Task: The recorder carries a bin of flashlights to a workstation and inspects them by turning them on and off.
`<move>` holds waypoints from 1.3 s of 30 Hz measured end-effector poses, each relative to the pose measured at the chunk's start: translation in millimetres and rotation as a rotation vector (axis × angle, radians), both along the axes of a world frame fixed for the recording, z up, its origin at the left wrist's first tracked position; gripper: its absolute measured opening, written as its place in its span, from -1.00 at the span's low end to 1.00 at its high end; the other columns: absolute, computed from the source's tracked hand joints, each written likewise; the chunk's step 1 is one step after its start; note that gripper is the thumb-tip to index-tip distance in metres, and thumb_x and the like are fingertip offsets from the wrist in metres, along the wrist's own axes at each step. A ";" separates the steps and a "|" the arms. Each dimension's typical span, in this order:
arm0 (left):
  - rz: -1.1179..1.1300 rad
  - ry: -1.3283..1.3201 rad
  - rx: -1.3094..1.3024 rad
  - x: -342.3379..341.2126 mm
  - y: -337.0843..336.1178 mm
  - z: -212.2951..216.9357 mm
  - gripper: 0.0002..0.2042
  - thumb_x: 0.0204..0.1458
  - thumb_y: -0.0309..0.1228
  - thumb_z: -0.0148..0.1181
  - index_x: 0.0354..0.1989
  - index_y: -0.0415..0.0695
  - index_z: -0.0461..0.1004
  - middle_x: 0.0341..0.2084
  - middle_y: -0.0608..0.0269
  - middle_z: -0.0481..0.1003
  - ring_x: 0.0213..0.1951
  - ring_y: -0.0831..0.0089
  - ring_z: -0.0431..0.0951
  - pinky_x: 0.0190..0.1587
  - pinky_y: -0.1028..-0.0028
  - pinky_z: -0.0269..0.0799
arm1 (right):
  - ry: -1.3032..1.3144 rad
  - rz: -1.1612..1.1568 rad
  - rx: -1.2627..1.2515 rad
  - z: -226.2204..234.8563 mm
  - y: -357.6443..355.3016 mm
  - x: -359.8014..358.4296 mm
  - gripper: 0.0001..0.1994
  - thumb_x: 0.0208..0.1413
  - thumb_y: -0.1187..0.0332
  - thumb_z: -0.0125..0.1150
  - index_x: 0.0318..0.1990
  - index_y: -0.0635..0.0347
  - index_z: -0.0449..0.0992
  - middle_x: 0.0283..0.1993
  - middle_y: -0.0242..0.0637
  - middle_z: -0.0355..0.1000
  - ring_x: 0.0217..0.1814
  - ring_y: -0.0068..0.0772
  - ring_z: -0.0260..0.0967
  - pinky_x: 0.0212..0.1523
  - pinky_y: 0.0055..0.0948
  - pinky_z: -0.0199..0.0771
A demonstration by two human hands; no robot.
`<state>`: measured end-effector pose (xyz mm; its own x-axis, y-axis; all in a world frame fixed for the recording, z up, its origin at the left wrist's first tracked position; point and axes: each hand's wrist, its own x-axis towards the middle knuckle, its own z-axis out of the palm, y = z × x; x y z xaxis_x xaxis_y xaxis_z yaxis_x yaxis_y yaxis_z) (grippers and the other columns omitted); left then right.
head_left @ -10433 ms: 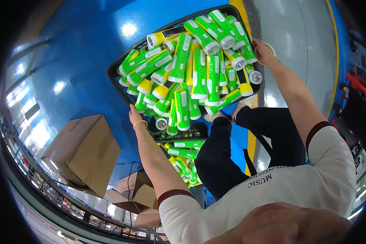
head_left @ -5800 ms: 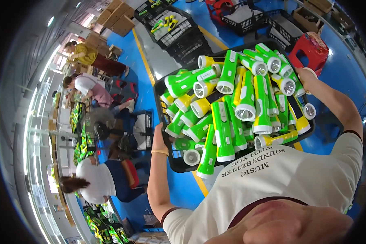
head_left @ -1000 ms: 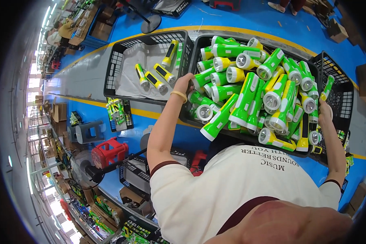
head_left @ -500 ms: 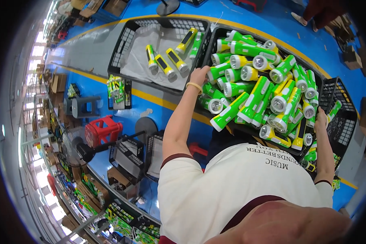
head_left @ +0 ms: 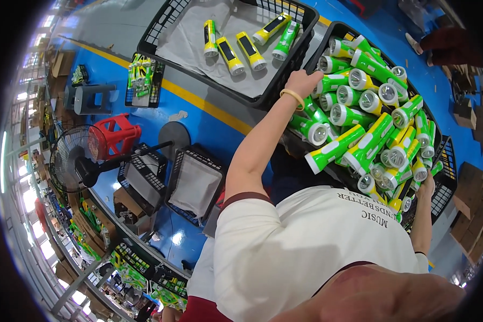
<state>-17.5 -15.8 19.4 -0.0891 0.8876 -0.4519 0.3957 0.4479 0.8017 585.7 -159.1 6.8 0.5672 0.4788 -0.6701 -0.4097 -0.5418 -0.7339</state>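
Note:
I hold a black plastic crate (head_left: pixel 444 189) piled with several green and yellow flashlights (head_left: pixel 359 145). My left hand (head_left: pixel 301 83), with a yellow band on the wrist, grips the crate's left rim. At the crate's near right rim, my right hand (head_left: pixel 427 185) is closed on the edge. Just left of the crate sits a large black basket (head_left: pixel 161 27) lined with a grey sheet; several yellow and green flashlights (head_left: pixel 232 53) lie loose in it. The two containers nearly touch at my left hand.
On the blue floor lie a yellow line (head_left: pixel 198 99), a red stool (head_left: pixel 112 137), a black fan (head_left: pixel 72 161), two empty black baskets (head_left: pixel 194 182), a small basket of flashlights (head_left: pixel 142 80) and a grey stool (head_left: pixel 91 97). Cardboard boxes (head_left: pixel 467 182) stand right. Another person's limb (head_left: pixel 445 45) shows top right.
The view has swung so the lined basket fills the upper left. My loaded crate has come closer beside it. Both hands keep their hold on the rims.

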 end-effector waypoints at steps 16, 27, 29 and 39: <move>-0.063 0.222 -0.060 18.7 20.0 -29.7 -0.37 -0.28 0.08 0.04 -0.24 -0.32 0.43 -0.18 -0.15 0.38 -0.12 0.04 0.42 -0.08 0.25 0.34 | -0.106 -0.053 -0.179 -18.5 10.3 -1.7 -0.66 0.18 0.15 -0.11 -0.06 0.22 0.33 -0.12 -0.26 0.39 -0.16 -0.29 0.37 -0.18 -0.27 0.38; -0.027 0.104 -0.086 10.3 18.8 -32.9 -0.34 -0.25 0.09 -0.04 -0.20 -0.34 0.43 -0.10 -0.25 0.32 -0.09 -0.05 0.39 -0.01 0.22 0.27 | 0.038 0.035 -0.071 -43.3 7.4 21.9 -0.65 0.15 0.16 -0.06 -0.09 0.27 0.35 -0.11 -0.22 0.40 -0.15 -0.24 0.37 -0.17 -0.31 0.38; -0.041 0.087 -0.096 15.4 24.5 -26.8 -0.33 -0.26 0.10 -0.03 -0.20 -0.35 0.43 -0.10 -0.26 0.32 -0.09 -0.06 0.39 -0.01 0.22 0.27 | 0.000 0.047 -0.094 -48.2 -1.5 43.5 -0.69 0.14 0.20 -0.05 -0.12 0.28 0.36 -0.14 -0.23 0.41 -0.16 -0.26 0.38 -0.19 -0.31 0.40; -0.049 0.066 -0.136 -4.1 37.7 -36.7 -0.33 -0.27 0.07 -0.01 -0.20 -0.37 0.44 -0.13 -0.27 0.36 -0.07 -0.03 0.39 0.01 0.26 0.28 | 0.028 0.019 -0.041 -47.0 -3.4 -0.1 -0.77 0.08 0.30 0.04 -0.19 0.27 0.41 -0.20 -0.24 0.43 -0.21 -0.29 0.39 -0.21 -0.34 0.41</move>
<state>-21.6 22.0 -17.2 -0.0803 0.8227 -0.5628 0.4695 0.5293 0.7067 585.6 -162.5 -40.2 0.5388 0.4608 -0.7052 -0.4196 -0.5791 -0.6990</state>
